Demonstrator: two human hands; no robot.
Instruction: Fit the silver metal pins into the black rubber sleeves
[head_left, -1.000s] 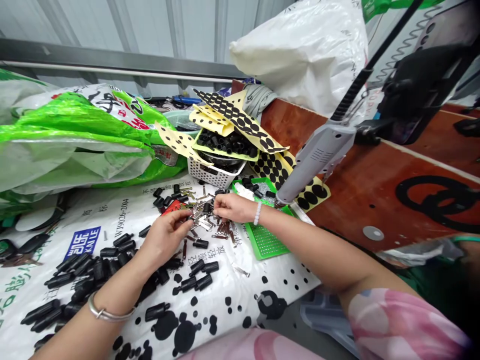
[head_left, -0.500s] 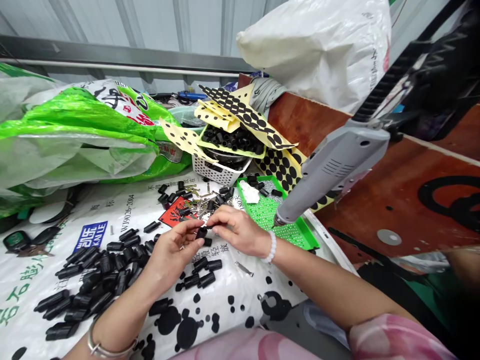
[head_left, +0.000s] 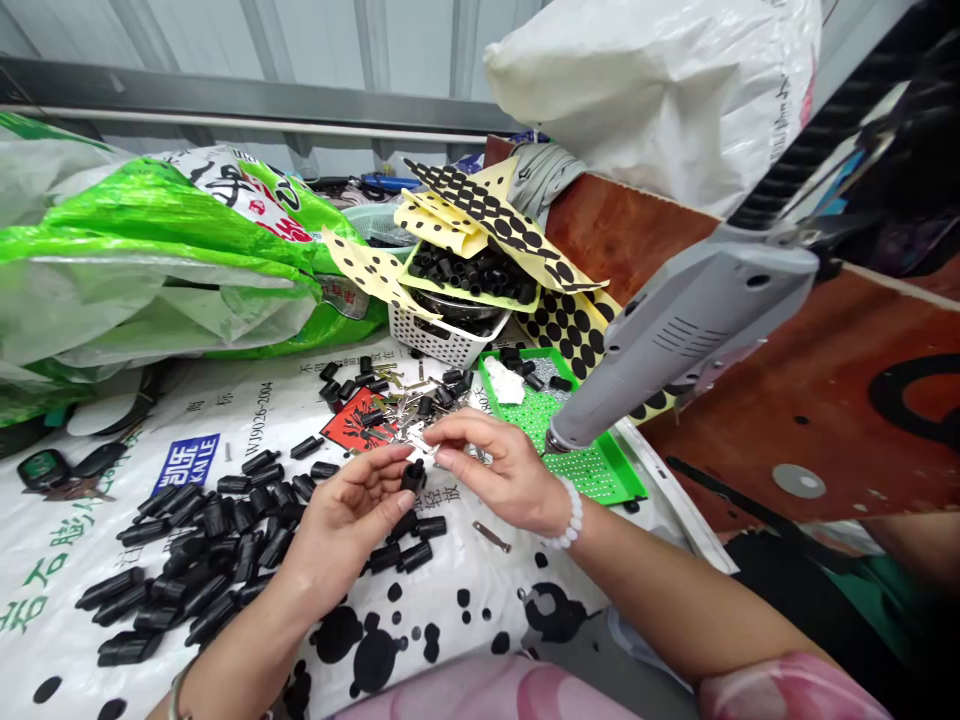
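Black in colour, the plastic sleeve (head_left: 411, 476) is now pinched in our left hand (head_left: 352, 515), raised off the printed sack (head_left: 225, 420). Our right hand (head_left: 499, 470) has drawn back from the metal pile (head_left: 405, 408) and pinches a small metal piece (head_left: 424, 447) just above the sleeve.

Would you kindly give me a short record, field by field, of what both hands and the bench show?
Left hand: pinches a black cap, upright.
Right hand: pinches a small silvery piece just above that cap.
Left of hands: pile of black caps on printed sack.
Right of hands: green tray, grey power tool tip over it.
Behind: white basket of black parts.
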